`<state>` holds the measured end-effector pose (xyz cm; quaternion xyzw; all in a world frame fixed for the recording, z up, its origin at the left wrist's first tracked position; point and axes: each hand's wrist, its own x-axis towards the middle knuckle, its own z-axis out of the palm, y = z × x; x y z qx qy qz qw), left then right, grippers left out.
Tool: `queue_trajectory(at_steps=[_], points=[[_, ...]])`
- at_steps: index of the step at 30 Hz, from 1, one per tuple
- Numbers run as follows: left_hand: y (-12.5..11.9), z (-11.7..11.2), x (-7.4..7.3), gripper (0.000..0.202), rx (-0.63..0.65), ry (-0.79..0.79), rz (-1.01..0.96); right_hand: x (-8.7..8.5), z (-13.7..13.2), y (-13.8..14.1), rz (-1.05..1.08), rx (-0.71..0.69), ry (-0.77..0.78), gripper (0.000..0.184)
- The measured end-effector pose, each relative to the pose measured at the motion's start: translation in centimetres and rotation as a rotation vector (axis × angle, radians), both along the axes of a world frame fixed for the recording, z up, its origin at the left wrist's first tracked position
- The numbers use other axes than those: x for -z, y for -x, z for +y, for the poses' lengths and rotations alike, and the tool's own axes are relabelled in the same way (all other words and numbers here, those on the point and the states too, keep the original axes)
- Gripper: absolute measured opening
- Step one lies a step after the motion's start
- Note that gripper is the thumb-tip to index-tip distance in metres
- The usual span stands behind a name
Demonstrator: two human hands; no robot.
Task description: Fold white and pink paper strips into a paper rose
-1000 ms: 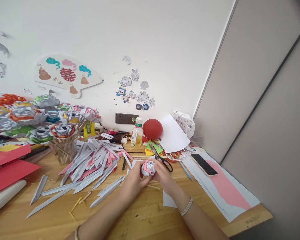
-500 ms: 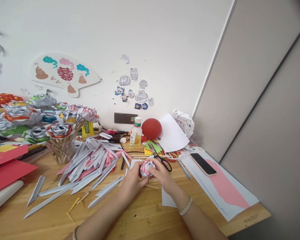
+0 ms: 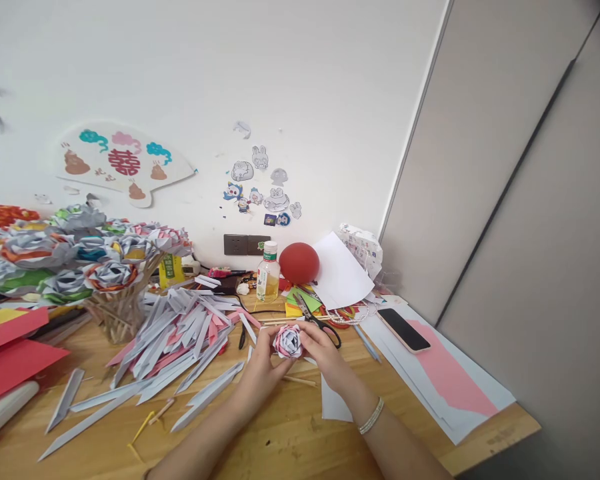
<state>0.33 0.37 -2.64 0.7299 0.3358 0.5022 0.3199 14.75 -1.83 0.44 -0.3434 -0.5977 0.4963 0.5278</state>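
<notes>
A white and pink paper flower (image 3: 288, 342) is held between both my hands above the table, its layered petals facing up toward me. My left hand (image 3: 264, 365) grips its left side, the thumb underneath. On the right side my right hand (image 3: 325, 353) has its fingers against the petals. Just beyond my right fingers lie black-handled scissors (image 3: 325, 327). A pile of folded white and pink paper strips (image 3: 185, 333) spreads out left of my hands. Beneath and beside my hands, a thin wooden stick (image 3: 300, 381) and a white paper piece (image 3: 334, 400) rest on the table.
Finished paper flowers stand in a clear vase (image 3: 117, 317) at left, near red paper (image 3: 15, 363). Behind my hands are a bottle (image 3: 268, 277) and a red balloon (image 3: 299, 263). A phone (image 3: 404, 330) lies on paper sheets at right, near the table's edge.
The flower has been turned between my hands, so its open spiral centre now faces me more. Both hands still hold it, and the camera view has shifted slightly.
</notes>
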Motion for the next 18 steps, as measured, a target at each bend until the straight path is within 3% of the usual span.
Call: queue_trajectory(at_steps=[5,9,15,18], points=[[0.1,0.0,-0.4,0.038,-0.09,-0.038,0.089,0.6,0.4,0.5,-0.059,0.088,-0.095,0.035],[0.4,0.7,-0.5,0.036,-0.157,-0.057,0.048,1.4,0.6,0.7,-0.053,0.102,-0.022,0.042],[1.0,2.3,-0.2,0.046,0.067,0.281,-0.222,2.5,1.5,0.5,-0.043,0.089,-0.009,0.046],[1.0,2.5,-0.2,0.053,0.137,0.377,-0.223,2.7,1.8,0.5,-0.091,0.1,-0.076,0.041]])
